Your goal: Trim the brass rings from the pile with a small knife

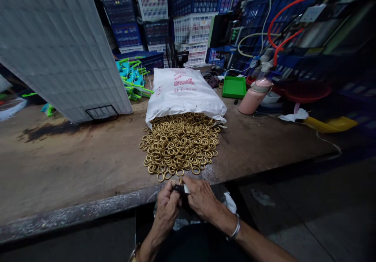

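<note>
Just off the table's front edge, my left hand (168,204) and my right hand (202,197) meet with their fingers closed. A single gold ring (180,180) stands upright between the fingertips, on the left hand's side. Below it is a short black tool (178,188) with a pale end against my right fingers; its exact kind is hard to make out. In front of both hands spreads a heap of gold rings (182,142). They spill from the mouth of a white woven sack (183,91) with red print, lying on its side.
A wooden table (88,164) carries a grey ribbed panel (64,50) at left and bright green and blue plastic pieces (133,78). At right are a green tray (234,87), a pink bottle (254,97) and a yellow scoop (330,124). Stacked crates (192,29) stand behind.
</note>
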The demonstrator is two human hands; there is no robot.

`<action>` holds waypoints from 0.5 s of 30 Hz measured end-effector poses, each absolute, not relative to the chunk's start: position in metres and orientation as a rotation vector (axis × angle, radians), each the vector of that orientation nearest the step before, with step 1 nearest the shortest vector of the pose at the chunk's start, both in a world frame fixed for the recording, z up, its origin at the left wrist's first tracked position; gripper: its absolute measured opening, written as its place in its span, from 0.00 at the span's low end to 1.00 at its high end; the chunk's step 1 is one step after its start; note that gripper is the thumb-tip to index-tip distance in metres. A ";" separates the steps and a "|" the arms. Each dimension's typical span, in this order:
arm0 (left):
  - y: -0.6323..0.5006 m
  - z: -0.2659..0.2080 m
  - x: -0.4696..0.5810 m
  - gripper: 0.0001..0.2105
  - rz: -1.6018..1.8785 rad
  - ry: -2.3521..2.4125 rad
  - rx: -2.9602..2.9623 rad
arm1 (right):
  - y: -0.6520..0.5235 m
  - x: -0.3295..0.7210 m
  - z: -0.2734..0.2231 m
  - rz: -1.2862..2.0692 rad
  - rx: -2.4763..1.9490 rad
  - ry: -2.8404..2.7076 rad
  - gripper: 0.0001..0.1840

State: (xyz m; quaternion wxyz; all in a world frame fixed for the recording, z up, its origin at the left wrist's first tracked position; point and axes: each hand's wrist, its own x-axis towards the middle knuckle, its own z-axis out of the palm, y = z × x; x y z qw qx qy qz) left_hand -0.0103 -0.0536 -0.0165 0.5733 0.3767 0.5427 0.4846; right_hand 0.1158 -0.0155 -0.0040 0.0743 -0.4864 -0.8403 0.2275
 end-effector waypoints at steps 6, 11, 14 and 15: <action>-0.056 -0.012 -0.009 0.15 1.111 1.266 0.829 | -0.017 0.114 0.001 0.667 -1.485 -2.520 0.13; -0.060 -0.011 -0.008 0.15 1.139 1.252 0.803 | -0.019 0.113 0.008 0.669 -1.557 -2.497 0.13; -0.061 -0.016 -0.009 0.14 1.153 1.246 0.829 | -0.020 0.114 0.008 0.675 -1.556 -2.497 0.13; -0.062 -0.018 -0.010 0.14 1.150 1.246 0.844 | -0.020 0.114 0.007 0.684 -1.546 -2.505 0.14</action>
